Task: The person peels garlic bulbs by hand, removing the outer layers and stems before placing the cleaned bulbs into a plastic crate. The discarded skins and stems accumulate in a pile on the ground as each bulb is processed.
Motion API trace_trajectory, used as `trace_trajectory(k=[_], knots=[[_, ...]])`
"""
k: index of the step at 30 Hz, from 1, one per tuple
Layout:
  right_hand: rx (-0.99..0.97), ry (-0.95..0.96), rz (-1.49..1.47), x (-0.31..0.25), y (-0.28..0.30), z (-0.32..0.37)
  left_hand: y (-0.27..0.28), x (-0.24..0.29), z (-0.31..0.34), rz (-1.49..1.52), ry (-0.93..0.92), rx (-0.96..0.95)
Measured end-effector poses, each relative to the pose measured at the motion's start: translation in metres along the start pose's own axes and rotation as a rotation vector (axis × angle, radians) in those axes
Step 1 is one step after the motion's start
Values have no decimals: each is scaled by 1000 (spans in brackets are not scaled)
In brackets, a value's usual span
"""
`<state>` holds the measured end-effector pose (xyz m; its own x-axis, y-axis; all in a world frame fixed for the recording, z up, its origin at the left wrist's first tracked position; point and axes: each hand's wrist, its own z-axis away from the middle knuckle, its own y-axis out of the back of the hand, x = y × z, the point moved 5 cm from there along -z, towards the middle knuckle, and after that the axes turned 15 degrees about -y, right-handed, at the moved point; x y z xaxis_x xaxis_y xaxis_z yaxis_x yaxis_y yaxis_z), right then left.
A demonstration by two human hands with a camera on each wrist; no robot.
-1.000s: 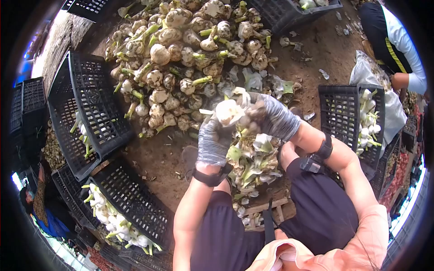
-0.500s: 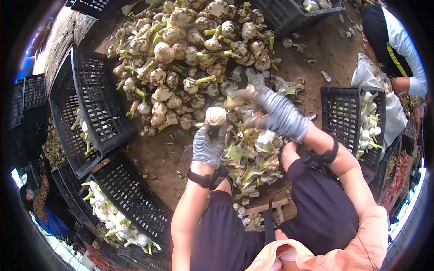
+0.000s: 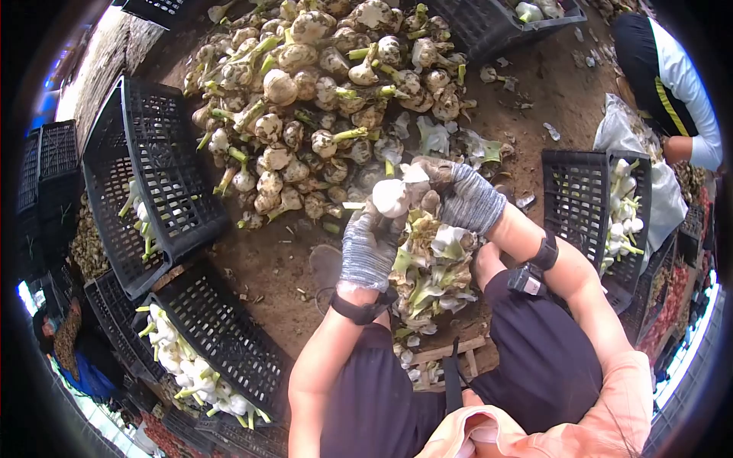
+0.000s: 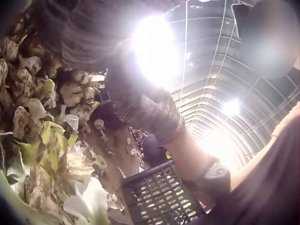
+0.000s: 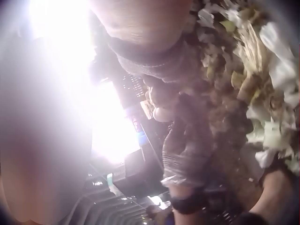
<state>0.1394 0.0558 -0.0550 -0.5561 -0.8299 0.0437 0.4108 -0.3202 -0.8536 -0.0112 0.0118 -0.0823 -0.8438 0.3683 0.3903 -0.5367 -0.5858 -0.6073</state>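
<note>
A peeled white garlic bulb sits in my gloved left hand, its cut green stem pointing left. The fingers grip it from below, in front of the dirty garlic pile. My gloved right hand is at the bulb's right side, fingers curled, pinching a pale flap of garlic skin. In the right wrist view the left hand appears below the bulb. The left wrist view shows the right hand dark against bright light.
Peeled skins heap up between the legs. Black crates stand at the left, lower left and right, with white garlic in them. Another person is at the upper right, beside a white sack.
My right hand swung away from the bulb to the right, then came back to its side. The left hand keeps hold of the bulb, which now looks whiter and smoother.
</note>
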Motion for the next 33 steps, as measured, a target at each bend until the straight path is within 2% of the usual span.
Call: trace_trajectory(k=[3, 4, 6, 7, 8, 9, 11, 12, 13, 15, 16, 17, 18, 19, 20, 21, 22, 24, 25, 27, 28, 29, 31, 32, 33], knots=[[302, 253, 617, -13, -41, 10, -2, 11, 6, -102, -140, 68], [372, 276, 895, -15, -44, 8, -2, 15, 6, -118, -164, 48], [403, 542, 1506, -4, -51, 4, -3, 20, 7, -248, -235, 53], [492, 596, 1729, 4, -59, 2, -2, 23, 8, -316, -275, 61], [541, 542, 1703, 6, -49, -3, -1, 24, 8, -329, -289, 40], [497, 457, 1479, 4, -48, -6, 2, 27, 9, -343, -309, 23], [415, 155, 1014, 6, -36, -11, 2, 37, 13, -357, -296, -70], [235, 15, 684, 10, -22, -18, 7, 43, 14, -351, -252, -37], [76, 23, 470, 14, -15, -19, 9, 50, 14, -208, -289, -14], [-14, -65, 418, 18, -6, -19, 21, 76, 5, -63, -268, -43], [85, -95, 616, 19, -12, -13, 10, 97, 17, 6, -286, 76], [223, -134, 862, 17, -19, -8, 15, 121, 14, 90, -340, 48], [300, -32, 1159, 17, -18, -9, 6, 148, 20, 194, -394, -2], [383, 74, 1455, 17, -18, -10, 8, 179, 19, 301, -540, -15], [394, 27, 1551, 19, -22, -6, 5, 208, 27, 392, -675, -115], [331, 400, 2031, 17, -9, -10, -1, 234, 34, 463, -685, -216], [477, 245, 2071, 14, -18, -7, -10, 249, 44, 538, -617, -410], [796, -82, 2174, 8, -15, -9, -14, 255, 51, 313, -645, -513], [767, 80, 2216, 6, -10, -13, -17, 250, 50, 223, -651, -537], [700, 407, 2275, 6, 0, -12, 0, 218, 35, -340, -734, -247], [703, 444, 2285, 10, -7, -12, -2, 194, 30, -699, -711, -170], [686, 365, 2385, 16, 8, -16, -4, 169, 26, -1055, -673, -89], [644, 190, 2581, 33, 50, -30, 0, 124, 13, -1332, -787, -275], [551, 109, 2650, 46, 66, -32, 0, 107, 8, -1624, -886, -388], [509, -181, 2592, 57, 72, -27, -2, 91, 2, -1916, -982, -507]])
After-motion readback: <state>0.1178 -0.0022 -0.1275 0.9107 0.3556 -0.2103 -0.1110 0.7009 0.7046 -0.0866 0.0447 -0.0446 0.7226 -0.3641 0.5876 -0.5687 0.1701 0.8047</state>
